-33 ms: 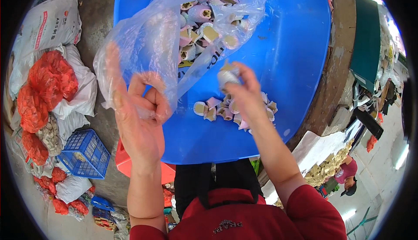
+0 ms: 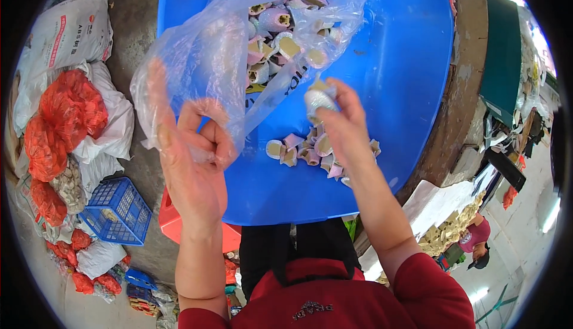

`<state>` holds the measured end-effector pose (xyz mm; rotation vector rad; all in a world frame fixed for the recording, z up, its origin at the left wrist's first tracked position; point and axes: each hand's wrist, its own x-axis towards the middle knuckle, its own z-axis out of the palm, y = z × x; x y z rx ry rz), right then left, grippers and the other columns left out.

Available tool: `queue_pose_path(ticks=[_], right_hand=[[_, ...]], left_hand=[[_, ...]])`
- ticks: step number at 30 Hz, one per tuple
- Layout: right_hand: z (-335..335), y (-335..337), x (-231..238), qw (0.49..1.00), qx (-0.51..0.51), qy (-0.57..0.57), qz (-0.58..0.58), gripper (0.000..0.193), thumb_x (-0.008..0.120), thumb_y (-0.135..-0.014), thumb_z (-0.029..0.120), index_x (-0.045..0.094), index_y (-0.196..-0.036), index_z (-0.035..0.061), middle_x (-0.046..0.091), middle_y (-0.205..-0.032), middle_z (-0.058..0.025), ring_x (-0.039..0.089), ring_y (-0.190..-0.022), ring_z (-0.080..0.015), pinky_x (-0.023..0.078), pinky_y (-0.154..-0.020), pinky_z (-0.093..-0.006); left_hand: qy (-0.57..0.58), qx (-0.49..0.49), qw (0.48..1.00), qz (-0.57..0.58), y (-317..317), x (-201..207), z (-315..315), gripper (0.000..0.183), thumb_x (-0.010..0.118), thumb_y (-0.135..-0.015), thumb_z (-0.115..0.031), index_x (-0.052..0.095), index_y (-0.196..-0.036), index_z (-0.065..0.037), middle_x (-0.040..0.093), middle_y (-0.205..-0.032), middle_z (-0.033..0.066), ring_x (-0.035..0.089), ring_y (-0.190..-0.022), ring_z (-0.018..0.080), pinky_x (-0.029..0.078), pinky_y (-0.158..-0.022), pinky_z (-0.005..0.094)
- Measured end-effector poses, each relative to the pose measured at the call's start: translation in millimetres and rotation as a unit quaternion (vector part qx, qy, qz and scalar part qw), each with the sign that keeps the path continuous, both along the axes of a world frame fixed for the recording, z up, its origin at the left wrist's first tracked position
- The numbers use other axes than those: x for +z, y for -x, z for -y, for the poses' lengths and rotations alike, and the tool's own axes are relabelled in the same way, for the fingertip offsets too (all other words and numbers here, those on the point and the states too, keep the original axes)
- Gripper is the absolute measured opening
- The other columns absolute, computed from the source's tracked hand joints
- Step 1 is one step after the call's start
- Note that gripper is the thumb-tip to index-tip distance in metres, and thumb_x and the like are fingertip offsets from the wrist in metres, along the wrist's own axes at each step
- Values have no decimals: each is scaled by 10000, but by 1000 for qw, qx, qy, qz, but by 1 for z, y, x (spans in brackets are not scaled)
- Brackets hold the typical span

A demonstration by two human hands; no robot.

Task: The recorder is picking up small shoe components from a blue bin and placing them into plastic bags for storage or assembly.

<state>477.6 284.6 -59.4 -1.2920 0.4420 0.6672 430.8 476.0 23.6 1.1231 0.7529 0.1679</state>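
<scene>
My left hand [image 2: 197, 156] is inside or behind the mouth of a clear plastic bag [image 2: 206, 60], its thumb and a bent finger pinching the film while another finger stretches up. Inside the bag lie several small glittery pieces [image 2: 274, 20], silver and pink outside with beige faces and hollow ends. Between the fingers and thumb of my right hand [image 2: 343, 117] is a similar silver glittery piece [image 2: 319, 101], held just right of the bag. Below it, a small pile of such pieces [image 2: 307, 150] rests in a large blue plastic tub [image 2: 394, 60], partly hidden by my right hand.
At left stand a white sack [image 2: 74, 31], red plastic bags [image 2: 65, 114] and a blue crate [image 2: 117, 211]. A red container [image 2: 173, 221] sits under the tub's near edge. Along the right runs a worn wooden edge [image 2: 456, 90]. A person [image 2: 474, 239] is farther off at lower right.
My right hand has shifted slightly up and to the right with the silver glittery piece. My left hand keeps its pinch on the bag, almost unmoved.
</scene>
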Motion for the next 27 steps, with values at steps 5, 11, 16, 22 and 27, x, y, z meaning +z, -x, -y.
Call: queue_pose_path(ticks=[5, 11, 16, 22, 27], right_hand=[[-44, -37, 37, 992, 30, -27, 122, 490, 643, -780, 77, 442, -1223, 21, 488, -1172, -133, 567, -981, -229, 499, -794, -343], [-41, -12, 8, 939, 258, 136, 182, 494, 650, -805, 206, 466, -1224, 19, 500, -1120, -171, 571, -954, -273, 485, -778, -345], [-5, 62, -58, 703, 569, 366, 218, 511, 688, -738, 357, 549, -1191, 165, 500, -1064, -132, 482, -966, -302, 413, -846, -406], [-4, 77, -95, 647, 603, 415, 214, 405, 661, -748, 355, 586, -1118, 207, 496, -1070, -115, 423, -1031, -316, 384, -861, -437], [12, 31, -78, 952, 261, 159, -23, 274, 543, -880, 263, 557, -1065, 62, 570, -954, -11, 570, -826, -137, 458, -736, -302]], left_hand=[[26, -31, 996, 77, 2, -15, -2, 565, 320, -963, -425, 137, -1446, -194, 535, -933, 55, 374, -548, 69, 267, -460, 186], [15, -15, 998, 64, 5, -12, -7, 554, 319, -965, -412, 156, -1443, -183, 538, -920, 60, 364, -539, 70, 261, -454, 186], [17, -13, 1000, 13, 0, -9, 1, 710, 381, -915, -508, 108, -1438, -113, 490, -900, 68, 352, -543, 79, 259, -474, 207], [3, -18, 1000, 16, 2, -11, -3, 740, 394, -897, -542, 122, -1441, -120, 488, -887, 63, 355, -550, 76, 259, -476, 202], [32, -15, 998, 56, 8, -19, -4, 540, 302, -969, -423, 201, -1433, -167, 528, -887, 54, 399, -576, 72, 251, -447, 185]])
